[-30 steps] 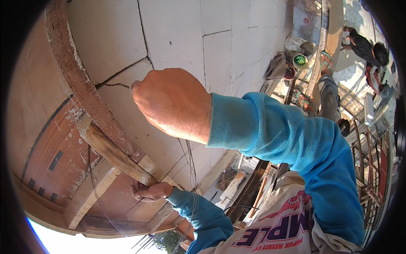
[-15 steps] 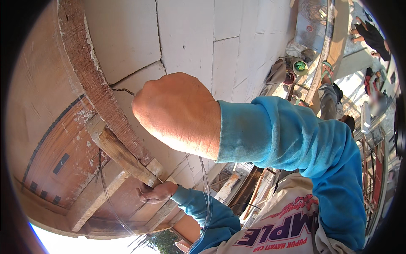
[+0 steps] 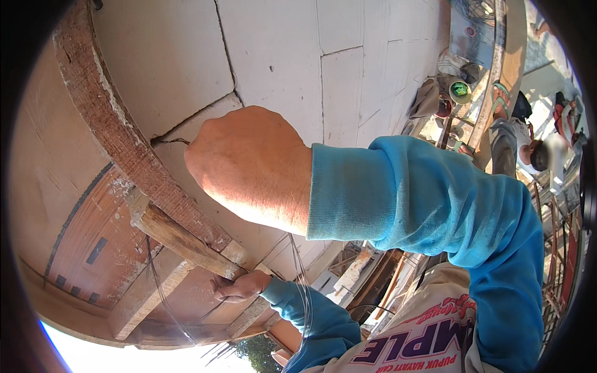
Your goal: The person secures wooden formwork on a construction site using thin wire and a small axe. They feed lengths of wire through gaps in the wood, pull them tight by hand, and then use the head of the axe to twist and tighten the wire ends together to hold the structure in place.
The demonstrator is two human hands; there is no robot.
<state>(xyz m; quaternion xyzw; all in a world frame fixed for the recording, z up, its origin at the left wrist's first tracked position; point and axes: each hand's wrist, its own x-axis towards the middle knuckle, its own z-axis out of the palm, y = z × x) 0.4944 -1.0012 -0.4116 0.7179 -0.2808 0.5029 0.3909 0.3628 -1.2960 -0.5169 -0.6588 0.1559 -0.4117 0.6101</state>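
My right hand [image 3: 249, 171], in a blue sleeve, is raised close to the view in a fist, its back toward me. Its fingers, and anything in them, are hidden. Lower down, my left hand [image 3: 242, 287] has its fingers curled at the lower end of a short, rough timber piece [image 3: 183, 239]. That timber slants up to the left, to a rough reddish-brown beam [image 3: 118, 133]. Around the left hand are a brown board panel [image 3: 93, 242] and a pale wooden joist [image 3: 152, 295].
Pale wall blocks [image 3: 273, 68] with dark cracked joints rise behind the fist. Thin wires [image 3: 301, 273] hang near the left forearm. At right, a co-worker's sandalled foot [image 3: 499, 102] is on a plank, near a bucket [image 3: 460, 92] with green contents. Timbers [image 3: 379, 286] lie below.
The view has shifted slightly, and the fist sits a little further left in it. My left hand keeps its place at the timber's end. A co-worker's head now shows at right.
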